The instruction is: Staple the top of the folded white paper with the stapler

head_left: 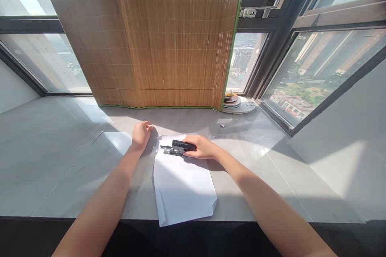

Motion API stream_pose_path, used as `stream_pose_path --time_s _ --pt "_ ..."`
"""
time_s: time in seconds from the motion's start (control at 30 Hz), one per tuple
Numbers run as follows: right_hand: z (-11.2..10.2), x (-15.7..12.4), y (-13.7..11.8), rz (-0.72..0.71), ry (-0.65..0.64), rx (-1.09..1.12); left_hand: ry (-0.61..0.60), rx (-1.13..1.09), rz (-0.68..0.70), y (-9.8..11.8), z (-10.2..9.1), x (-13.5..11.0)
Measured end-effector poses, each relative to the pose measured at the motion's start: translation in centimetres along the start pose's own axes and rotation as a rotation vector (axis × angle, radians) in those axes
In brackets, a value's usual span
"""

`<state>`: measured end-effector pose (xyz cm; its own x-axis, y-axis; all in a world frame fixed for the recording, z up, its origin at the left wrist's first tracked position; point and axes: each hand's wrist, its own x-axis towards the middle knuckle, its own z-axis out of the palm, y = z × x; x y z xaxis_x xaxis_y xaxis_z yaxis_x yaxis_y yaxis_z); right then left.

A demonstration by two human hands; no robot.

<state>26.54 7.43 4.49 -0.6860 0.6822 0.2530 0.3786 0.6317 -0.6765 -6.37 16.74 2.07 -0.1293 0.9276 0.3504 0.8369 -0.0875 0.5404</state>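
My right hand (201, 147) is closed round a black stapler (183, 145) over the upper part of some white paper (183, 186). Metal parts show at the stapler's left end, and its lower part lies close to the paper. The paper has folded or bent corners at its near end, which reaches the ledge's front edge. Just left of the paper's top, my left hand (141, 134) rests on the grey ledge (75, 156) with its fingers curled in. Nothing shows between those fingers.
A bamboo blind (169, 44) hangs before the window, its green-edged bottom close to the ledge. Stacked plates (232, 101) stand on a white round board (247, 106) in the corner. Clear plastic (256, 148) and a small grey bit (222, 125) lie on the right.
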Motion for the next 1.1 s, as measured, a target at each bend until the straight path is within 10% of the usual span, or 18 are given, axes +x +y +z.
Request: stream_pose_path --time_s 0.2,0.63,1.1 --pt "0.1 0.0 -0.1 0.01 0.008 -0.004 0.09 -0.14 0.166 2.6 -0.2 -1.0" --pt "0.3 0.2 1.2 0.218 0.252 -0.102 -0.251 -0.78 0.138 5.0 0.2 -2.7" --pt "0.3 0.2 1.2 0.215 0.213 -0.132 -0.581 -0.426 0.45 6.5 0.9 -4.5"
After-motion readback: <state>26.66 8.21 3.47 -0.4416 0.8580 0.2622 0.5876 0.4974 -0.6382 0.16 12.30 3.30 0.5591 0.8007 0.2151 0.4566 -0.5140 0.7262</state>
